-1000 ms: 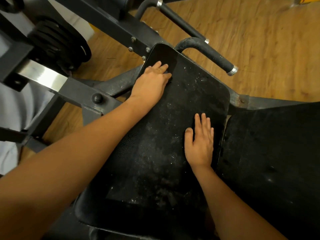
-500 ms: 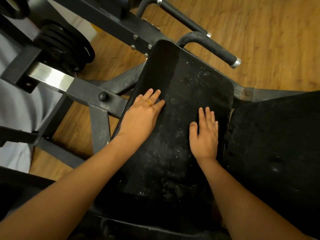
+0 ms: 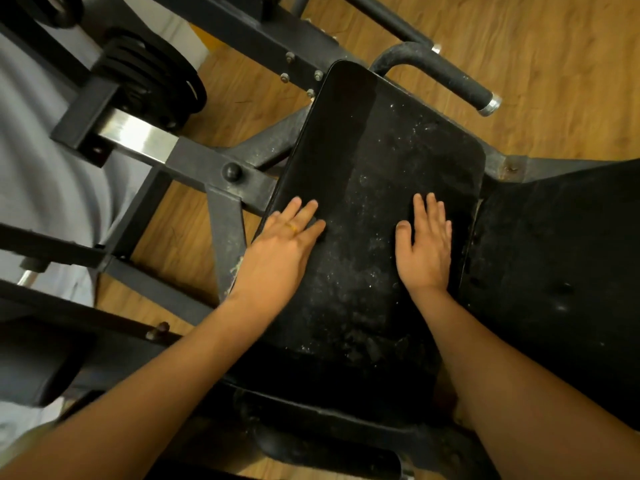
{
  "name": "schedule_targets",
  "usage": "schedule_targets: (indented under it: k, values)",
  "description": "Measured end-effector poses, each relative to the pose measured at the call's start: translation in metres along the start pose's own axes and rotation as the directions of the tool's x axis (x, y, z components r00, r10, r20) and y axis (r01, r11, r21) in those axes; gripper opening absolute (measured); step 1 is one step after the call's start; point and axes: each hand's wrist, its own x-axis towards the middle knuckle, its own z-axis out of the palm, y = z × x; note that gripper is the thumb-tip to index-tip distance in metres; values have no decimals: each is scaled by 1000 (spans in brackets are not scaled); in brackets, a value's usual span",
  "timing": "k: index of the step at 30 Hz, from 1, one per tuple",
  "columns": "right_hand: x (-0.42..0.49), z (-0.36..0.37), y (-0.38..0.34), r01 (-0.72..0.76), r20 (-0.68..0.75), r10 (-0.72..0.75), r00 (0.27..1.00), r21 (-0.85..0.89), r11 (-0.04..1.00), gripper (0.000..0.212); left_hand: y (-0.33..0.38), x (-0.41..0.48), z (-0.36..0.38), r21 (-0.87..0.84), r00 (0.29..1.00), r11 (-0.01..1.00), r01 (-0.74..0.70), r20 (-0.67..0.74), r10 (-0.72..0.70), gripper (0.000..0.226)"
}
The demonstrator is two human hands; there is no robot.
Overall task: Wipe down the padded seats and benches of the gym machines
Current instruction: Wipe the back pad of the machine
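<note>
A black padded bench pad [image 3: 381, 150] lies lengthwise in the middle, dusted with white specks on its right and lower parts. A smooth, dark, glossy strip runs down its left side. My left hand [image 3: 280, 247] presses flat on the pad's left edge with straight fingers and a ring on one of them. Whether a cloth lies under it I cannot tell. My right hand [image 3: 424, 251] rests flat on the pad's right side, fingers together and pointing away from me. A second black pad [image 3: 554, 254] adjoins on the right, also dusty.
A black foam-covered handle [image 3: 446, 74] sticks out past the pad's far right corner. The grey steel frame [image 3: 194, 157] with bolts runs along the left, with stacked black weight plates [image 3: 152, 81] behind it. Wooden floor [image 3: 554, 64] lies beyond and beneath.
My left hand slid from the pad's far left corner down toward me along the left edge, leaving a clean glossy strip. My right hand stayed flat in nearly the same spot.
</note>
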Motion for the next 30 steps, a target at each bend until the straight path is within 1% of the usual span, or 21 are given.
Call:
schedule_targets:
  k: [2,4,7,11,14,16,20,25,27,30]
  values:
    - [0,0,0,-1,-1,1,1000,4,1000,57,0,-28,4,10,1000,1000,-16,15,16,44]
    - [0,1,1,0,-11,0,1000,5,1000,58,-2,-30,4,16,999,999,-43,3,43,43]
    - [-1,1,1,5,-15,-5,1000,9,1000,57,-2,2,3,31,997,996,-79,-13,80,38]
    - [0,3,2,-1,-26,1,1000,-7,1000,57,2,54,6,12,999,999,-30,-21,31,37]
    - [1,3,1,-11,-35,11,999,-13,1000,57,5,56,8,2,999,1000,-28,-42,28,37]
    - [1,2,0,-9,-29,9,1000,-12,1000,57,5,42,7,-14,998,1000,-20,-52,19,36]
    - [1,1,0,-5,-26,5,1000,-16,1000,57,4,-13,8,-37,1000,999,-12,-16,12,40]
    - [0,1,0,-5,-20,5,1000,-23,1000,58,12,-101,2,-55,999,998,-41,34,42,56]
    - [1,0,0,-6,-25,6,1000,-19,1000,58,13,-116,-1,-75,998,996,-50,35,53,56]
    - [0,2,0,-6,-32,5,999,-23,1000,58,7,-101,-5,-35,992,993,-116,52,118,52]
